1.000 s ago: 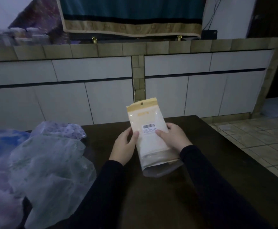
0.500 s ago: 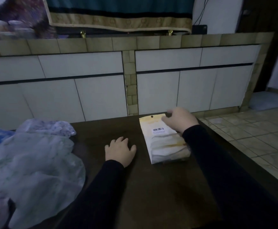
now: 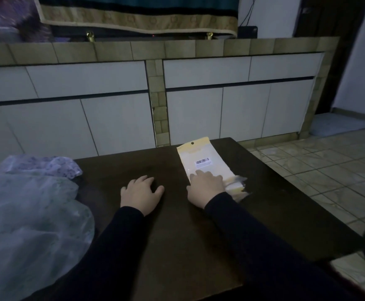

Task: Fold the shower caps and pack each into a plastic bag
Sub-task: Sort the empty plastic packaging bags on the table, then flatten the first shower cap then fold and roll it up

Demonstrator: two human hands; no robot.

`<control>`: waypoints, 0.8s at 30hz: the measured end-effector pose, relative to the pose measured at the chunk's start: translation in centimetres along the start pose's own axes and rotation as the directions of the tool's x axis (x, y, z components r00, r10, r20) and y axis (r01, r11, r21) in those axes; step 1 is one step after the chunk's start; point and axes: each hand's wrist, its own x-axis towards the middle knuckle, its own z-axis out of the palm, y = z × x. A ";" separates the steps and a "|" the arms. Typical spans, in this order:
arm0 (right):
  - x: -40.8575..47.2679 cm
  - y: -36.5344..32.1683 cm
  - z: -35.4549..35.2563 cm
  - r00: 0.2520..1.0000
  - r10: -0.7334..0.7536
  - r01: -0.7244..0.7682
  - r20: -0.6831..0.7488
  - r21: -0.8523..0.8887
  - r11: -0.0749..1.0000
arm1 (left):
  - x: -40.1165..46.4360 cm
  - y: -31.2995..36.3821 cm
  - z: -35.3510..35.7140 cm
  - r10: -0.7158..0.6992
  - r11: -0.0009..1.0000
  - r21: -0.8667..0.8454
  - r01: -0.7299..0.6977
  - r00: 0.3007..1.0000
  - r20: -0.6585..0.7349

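Observation:
A stack of plastic bags with a yellow header and a barcode label lies flat on the dark table, towards its far right. My right hand rests on the near end of the stack, fingers spread over the top bag; whether it pinches a bag is hidden. Palm down on the bare table, left of the bags, sits my left hand, holding nothing. Several loose translucent shower caps are heaped at the table's left side.
A flower-patterned cap lies at the back of the heap. Behind the table runs a tiled counter with white cabinet doors. Tiled floor lies beyond the table's right edge.
Both hands held the bag stack upright; it now lies flat at the far right. My left hand went down onto the table. My right hand slid from the stack's top to its near end.

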 end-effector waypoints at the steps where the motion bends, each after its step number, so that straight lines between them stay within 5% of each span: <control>1: 0.1 0.9 0.1 1.000 -0.002 0.002 -0.011 0.012 1.000 | -0.1 0.0 -0.1 0.005 1.000 -0.001 -0.005 1.000 0.001; 10: 0.9 4.6 -0.7 0.996 0.089 -0.089 -0.016 -0.029 0.996 | -0.3 0.3 -0.5 0.001 1.000 0.001 -0.001 1.000 0.010; 14: -0.6 2.8 -2.5 0.987 0.046 -0.064 -0.152 -0.119 0.991 | -0.9 0.1 -0.8 -0.003 0.995 -0.096 0.000 1.000 -0.026; 19: -3.3 -1.6 -4.8 0.935 -0.114 0.160 -0.337 0.113 0.981 | -3.7 0.0 -2.5 -0.043 0.930 -0.362 -0.058 0.964 -0.264; 24: -5.1 -6.2 -5.5 0.830 -0.242 0.427 -0.503 0.294 0.855 | -9.1 -1.6 -5.9 0.137 0.917 -0.234 -0.322 0.808 -0.572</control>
